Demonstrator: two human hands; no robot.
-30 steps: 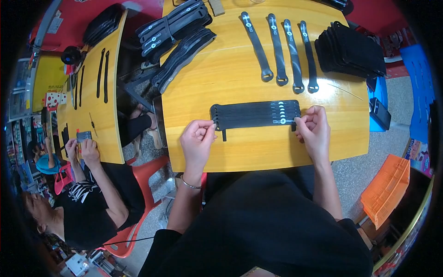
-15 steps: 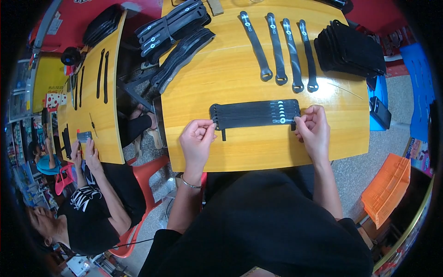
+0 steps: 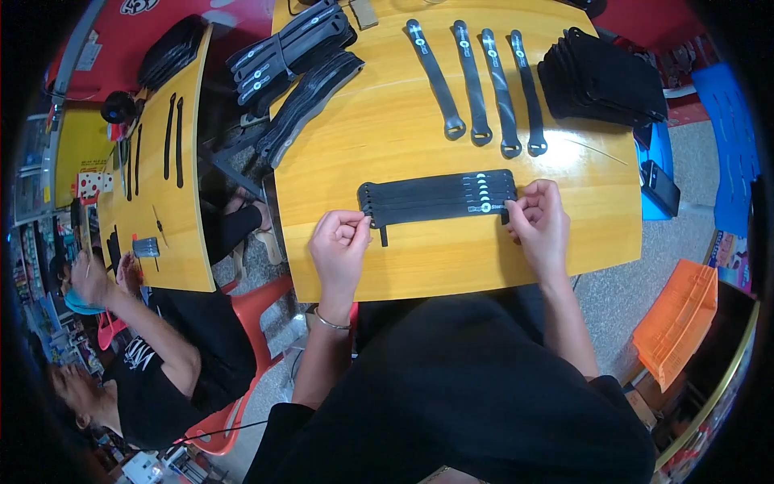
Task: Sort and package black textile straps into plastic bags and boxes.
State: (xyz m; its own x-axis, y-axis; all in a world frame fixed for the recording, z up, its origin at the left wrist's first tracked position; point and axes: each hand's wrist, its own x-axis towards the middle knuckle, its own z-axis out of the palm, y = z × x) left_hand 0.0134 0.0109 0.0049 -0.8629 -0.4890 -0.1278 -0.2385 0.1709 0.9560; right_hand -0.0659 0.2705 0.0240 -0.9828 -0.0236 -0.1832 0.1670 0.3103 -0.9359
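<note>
several black straps (image 3: pixel 423 196) lie overlapped in a close row across the middle of the yellow table (image 3: pixel 435 270). the left hand (image 3: pixel 338 246) pinches the row's lower left corner between thumb and forefinger; the right hand (image 3: pixel 542 227) pinches its lower right end, the other fingers curled in. how many straps each grip takes in is hard to tell. four single straps (image 3: pixel 501 93) lie side by side farther up, near a thick black stack (image 3: pixel 609 85).

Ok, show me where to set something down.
Yellow wooden tabletop is bare left of the four long dark straps, and nearside of the flat black strap row. Crowded: far left, bundled black straps; far right, stacked black pieces.
</note>
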